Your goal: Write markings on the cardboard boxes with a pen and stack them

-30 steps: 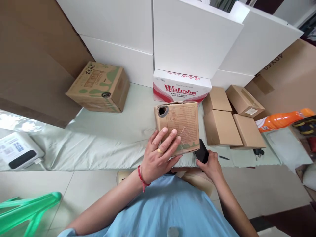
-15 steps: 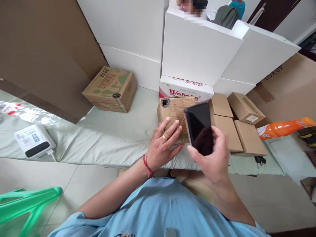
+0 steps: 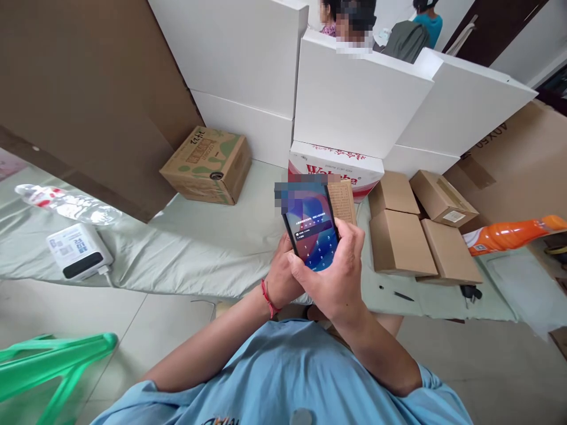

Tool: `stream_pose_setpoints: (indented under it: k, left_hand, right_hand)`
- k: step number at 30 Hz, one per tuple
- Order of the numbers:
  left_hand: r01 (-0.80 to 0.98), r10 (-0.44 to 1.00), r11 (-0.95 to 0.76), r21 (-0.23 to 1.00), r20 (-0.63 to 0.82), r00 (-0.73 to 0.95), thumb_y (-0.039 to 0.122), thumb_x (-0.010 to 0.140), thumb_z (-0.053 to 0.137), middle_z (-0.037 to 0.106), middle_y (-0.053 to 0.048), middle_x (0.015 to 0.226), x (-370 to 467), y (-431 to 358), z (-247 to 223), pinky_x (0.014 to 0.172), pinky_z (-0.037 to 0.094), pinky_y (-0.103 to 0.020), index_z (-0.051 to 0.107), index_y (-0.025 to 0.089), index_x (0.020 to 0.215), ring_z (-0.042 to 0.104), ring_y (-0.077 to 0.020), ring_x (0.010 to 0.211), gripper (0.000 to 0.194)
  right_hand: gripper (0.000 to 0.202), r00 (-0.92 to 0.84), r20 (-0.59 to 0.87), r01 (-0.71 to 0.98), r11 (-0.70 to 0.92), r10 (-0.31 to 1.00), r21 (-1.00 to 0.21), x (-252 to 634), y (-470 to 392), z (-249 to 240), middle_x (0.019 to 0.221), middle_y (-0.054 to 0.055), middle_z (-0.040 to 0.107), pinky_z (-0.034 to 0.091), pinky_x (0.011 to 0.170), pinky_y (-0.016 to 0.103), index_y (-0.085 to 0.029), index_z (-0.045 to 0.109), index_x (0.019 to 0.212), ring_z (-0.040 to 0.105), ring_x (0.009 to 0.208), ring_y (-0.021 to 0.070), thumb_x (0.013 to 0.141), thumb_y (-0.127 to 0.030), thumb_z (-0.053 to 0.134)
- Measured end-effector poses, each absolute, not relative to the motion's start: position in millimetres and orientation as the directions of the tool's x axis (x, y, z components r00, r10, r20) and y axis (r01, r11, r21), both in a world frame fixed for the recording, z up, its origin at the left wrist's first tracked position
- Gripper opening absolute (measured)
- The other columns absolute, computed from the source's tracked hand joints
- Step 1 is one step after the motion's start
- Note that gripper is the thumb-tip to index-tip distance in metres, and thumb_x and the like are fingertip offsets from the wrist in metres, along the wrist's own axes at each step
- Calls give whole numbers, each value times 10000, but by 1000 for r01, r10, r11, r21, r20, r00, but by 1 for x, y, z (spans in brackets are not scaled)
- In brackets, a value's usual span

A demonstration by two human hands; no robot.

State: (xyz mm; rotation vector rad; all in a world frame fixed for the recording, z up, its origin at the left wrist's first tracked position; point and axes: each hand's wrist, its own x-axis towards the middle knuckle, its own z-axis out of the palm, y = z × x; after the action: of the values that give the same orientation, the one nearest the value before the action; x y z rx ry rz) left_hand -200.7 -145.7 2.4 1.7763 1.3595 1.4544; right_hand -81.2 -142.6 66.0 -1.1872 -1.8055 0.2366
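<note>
Bright, even lt w/ soft shadows, glare on clear bottle [image 3: 71,205], edge distort.

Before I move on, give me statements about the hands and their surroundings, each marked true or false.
1. The right hand holds a phone. True.
2. The phone's screen is dark. False: it shows a lit number pad.
3. A brown box shows partly behind the phone. True.
4. The left hand is in full view. False: it is partly covered.
5. The orange bottle lies left of the Wahaha box. False: it lies to the right.
6. A red bracelet circles the left wrist. True.
</note>
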Motion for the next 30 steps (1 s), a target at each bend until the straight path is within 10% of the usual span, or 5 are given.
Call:
stream_pose_setpoints:
  k: [12, 18, 30]
  left_hand:
    - [718, 726, -534, 446, 677, 120, 323, 1044, 614, 718, -114, 1476, -202, -149, -10, 1291, 440, -611, 628, 277, 1522, 518, -355, 1556, 480]
    - [795, 674, -558, 238, 688, 268, 430, 1026, 710, 595, -154, 1629, -228, -157, -3, 1282, 446, -551, 420, 215, 1681, 365, -372, 1656, 748]
    - [701, 615, -649, 295, 747, 254, 359, 1052, 658, 626, -171, 1570, -241, -175, -10, 1248, 499, -544, 466, 213, 1647, 426, -369, 1615, 642]
  right_hand:
    - [780, -38, 629, 585, 527, 777, -616, -71, -141, 68, 1317, 146, 546, 611, 1012, 536, -222, 490, 1444, 629, 1213, 315, 804, -492, 842]
    - [858, 267, 523, 625, 268, 809, -733, 13, -125, 29, 1277, 120, 583, 581, 995, 518, -222, 502, 1422, 653, 1136, 301, 746, -602, 867]
    - [847, 267, 17, 801, -213, 964, -559, 72, -153, -89, 1273, 234, 575, 551, 976, 541, -108, 558, 1369, 637, 1151, 408, 749, -657, 735]
